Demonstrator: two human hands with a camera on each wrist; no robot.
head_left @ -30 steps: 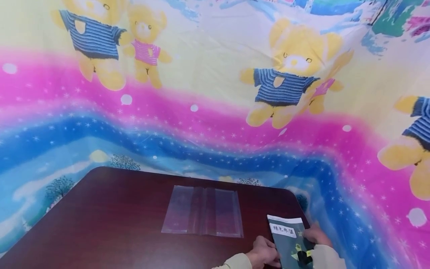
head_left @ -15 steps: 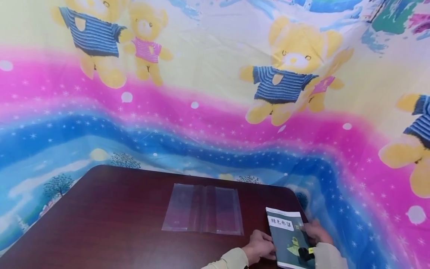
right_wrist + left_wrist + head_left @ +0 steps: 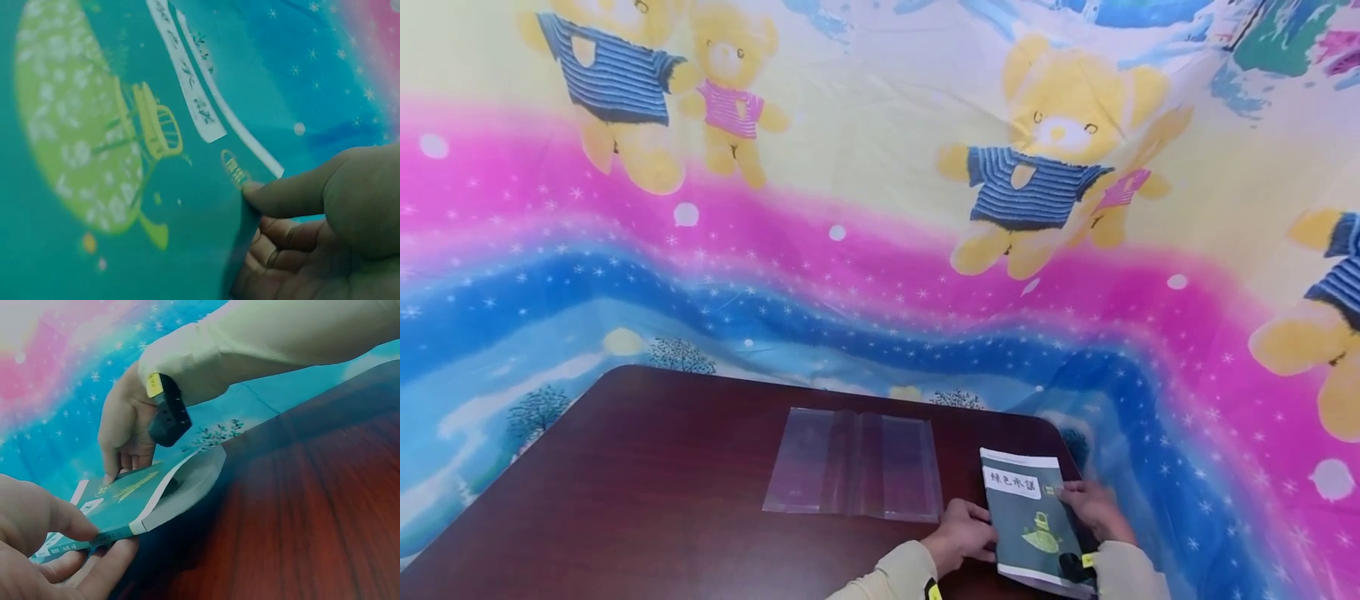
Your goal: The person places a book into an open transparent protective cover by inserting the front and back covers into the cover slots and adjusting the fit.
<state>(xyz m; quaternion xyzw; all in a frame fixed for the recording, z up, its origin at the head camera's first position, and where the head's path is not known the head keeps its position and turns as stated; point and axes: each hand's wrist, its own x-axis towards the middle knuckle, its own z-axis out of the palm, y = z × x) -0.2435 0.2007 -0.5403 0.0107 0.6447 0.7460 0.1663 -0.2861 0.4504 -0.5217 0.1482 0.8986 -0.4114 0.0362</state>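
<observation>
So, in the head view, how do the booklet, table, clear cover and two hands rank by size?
1. Table
2. Clear cover
3. Booklet
4. Left hand and right hand: too alike to rank

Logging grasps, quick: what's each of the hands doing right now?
Left hand: holding the green paperback book by its spine.
Right hand: holding the same book's opposite edge.

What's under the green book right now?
The left hand reaches partly beneath one long edge of the green book, the right hand beneath the other. Tabletop shows beside its near end; whatever lies below its middle is covered.
</observation>
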